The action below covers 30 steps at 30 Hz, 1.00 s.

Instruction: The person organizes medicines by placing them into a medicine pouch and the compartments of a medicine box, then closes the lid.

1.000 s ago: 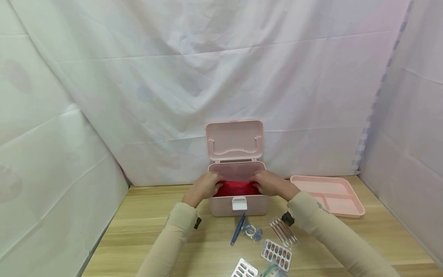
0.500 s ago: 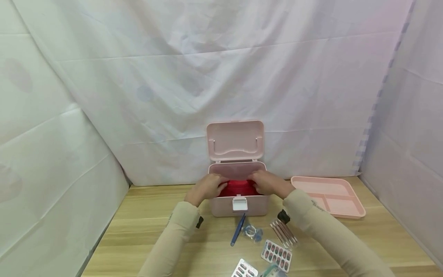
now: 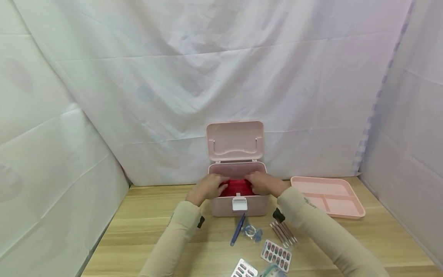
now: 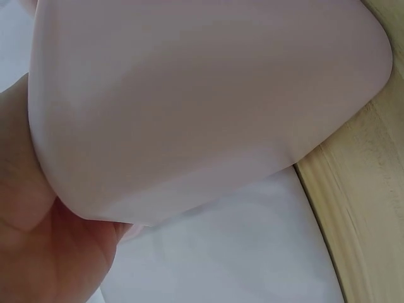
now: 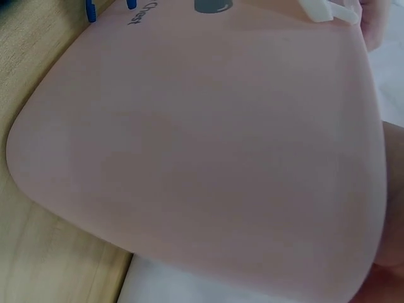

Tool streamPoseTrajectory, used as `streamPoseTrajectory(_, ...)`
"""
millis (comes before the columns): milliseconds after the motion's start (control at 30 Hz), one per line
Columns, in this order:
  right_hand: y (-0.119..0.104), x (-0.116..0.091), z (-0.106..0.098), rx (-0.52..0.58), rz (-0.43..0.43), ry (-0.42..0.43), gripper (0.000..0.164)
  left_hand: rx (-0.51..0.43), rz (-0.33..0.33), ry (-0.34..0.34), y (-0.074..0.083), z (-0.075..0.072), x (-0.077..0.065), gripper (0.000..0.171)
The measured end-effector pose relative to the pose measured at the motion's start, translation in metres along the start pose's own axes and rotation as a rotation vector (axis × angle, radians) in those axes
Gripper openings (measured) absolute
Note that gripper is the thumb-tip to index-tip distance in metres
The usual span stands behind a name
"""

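A pink lidded box (image 3: 221, 207) stands at the back of the table with its lid (image 3: 235, 140) raised. Inside it lies a red soft item (image 3: 238, 187), perhaps a pouch, partly covered by the hands. The left hand (image 3: 207, 186) reaches over the left wall, thumb and forefinger spread apart at the red item's left edge. Over the right wall, the right hand (image 3: 262, 182) touches its other side, fingertips lying above the thumb. Both wrist views show mostly the outer walls of the box (image 4: 189, 113), which screen the fingers.
In front of the box lie blue tweezers (image 3: 237, 230), a small clear-and-blue packaged item (image 3: 252, 232), a pack of cotton swabs (image 3: 283, 233) and two blister packs of capsules (image 3: 276, 254). A pink divided tray (image 3: 340, 203) lies at the right. White cloth (image 3: 166, 96) hangs behind.
Both hands have moved inward over the red item, the right one slightly more to the left. The box, tray and small items keep their places.
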State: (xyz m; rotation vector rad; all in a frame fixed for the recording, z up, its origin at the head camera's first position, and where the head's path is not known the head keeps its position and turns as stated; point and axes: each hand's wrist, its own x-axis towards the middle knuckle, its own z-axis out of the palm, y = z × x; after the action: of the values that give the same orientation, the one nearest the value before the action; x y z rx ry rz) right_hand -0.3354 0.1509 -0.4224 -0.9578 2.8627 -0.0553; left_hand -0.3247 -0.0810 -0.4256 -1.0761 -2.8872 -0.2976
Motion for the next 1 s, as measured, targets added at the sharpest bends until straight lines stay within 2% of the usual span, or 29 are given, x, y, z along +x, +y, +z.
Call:
streamPoseTrajectory(133, -0.002, 0.002, 0.003, -0.018, 0.013, 0.009, 0.018, -0.038, -0.025, 0.011, -0.002, 0.002, 0.000, 0.034)
streamPoseTrajectory(233, -0.001, 0.002, 0.005, -0.026, 0.018, 0.022, 0.017, -0.060, -0.018, 0.039, -0.002, 0.004, 0.000, 0.033)
streamPoseTrajectory(367, 0.000, 0.002, 0.006, -0.018, 0.028, 0.030, 0.018, -0.090, 0.008, 0.092, -0.002, 0.004, 0.001, 0.031)
streamPoseTrajectory(567, 0.005, -0.002, 0.002, 0.016, 0.037, 0.028, 0.029, -0.164, 0.043, 0.199, -0.001, 0.006, 0.003, 0.030)
streamPoseTrajectory(667, 0.009, -0.007, -0.003, 0.048, 0.000, 0.081, 0.031, -0.221, 0.055, 0.247, -0.002, 0.006, 0.003, 0.030)
streamPoseTrajectory(767, 0.013, -0.013, -0.009, 0.089, -0.066, 0.168, 0.029, -0.254, 0.059, 0.272, -0.003, 0.005, 0.002, 0.029)
streamPoseTrajectory(900, 0.017, -0.024, -0.015, 0.089, -0.150, 0.271, 0.026, -0.276, 0.048, 0.267, -0.003, 0.004, -0.001, 0.030)
streamPoseTrajectory(1000, 0.022, -0.034, -0.018, 0.102, -0.168, 0.320, 0.028, -0.282, 0.044, 0.261, -0.004, 0.003, -0.004, 0.031)
